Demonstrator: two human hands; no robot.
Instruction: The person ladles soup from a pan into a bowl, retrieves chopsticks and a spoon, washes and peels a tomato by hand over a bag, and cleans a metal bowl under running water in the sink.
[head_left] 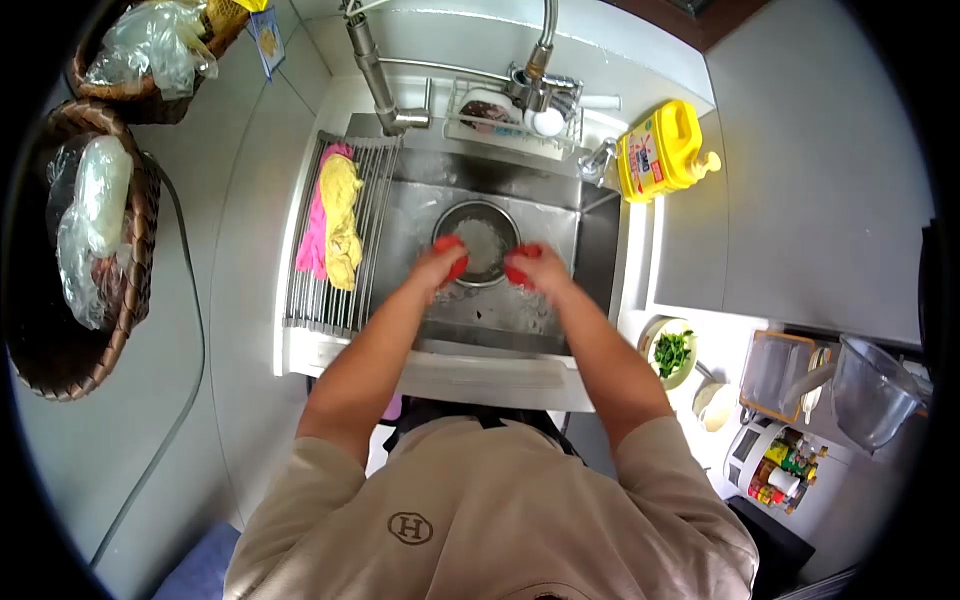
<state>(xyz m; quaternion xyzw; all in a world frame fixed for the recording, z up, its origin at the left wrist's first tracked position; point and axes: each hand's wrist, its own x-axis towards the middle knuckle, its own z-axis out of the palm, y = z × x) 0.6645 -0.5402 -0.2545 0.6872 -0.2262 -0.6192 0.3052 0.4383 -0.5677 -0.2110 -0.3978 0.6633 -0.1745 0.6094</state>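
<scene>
In the steel sink (545, 216) is a round metal pot (478, 204) with cloudy liquid in it. My left hand (436, 265), slightly blurred, closes on a red grip (456, 262) at the pot's left side. On the other side, my right hand (545, 266) closes on a second red grip (520, 270). Whether these are the pot's own handles or separate pads, I cannot tell. Water and small dark bits lie on the sink floor in front of the pot.
Yellow and pink cloths (341, 220) drape over a roll-out rack (372, 235) on the left. A wire caddy (515, 135) and faucet (540, 60) stand behind the sink. To the right are a yellow detergent jug (660, 150) and a bowl of greens (672, 354).
</scene>
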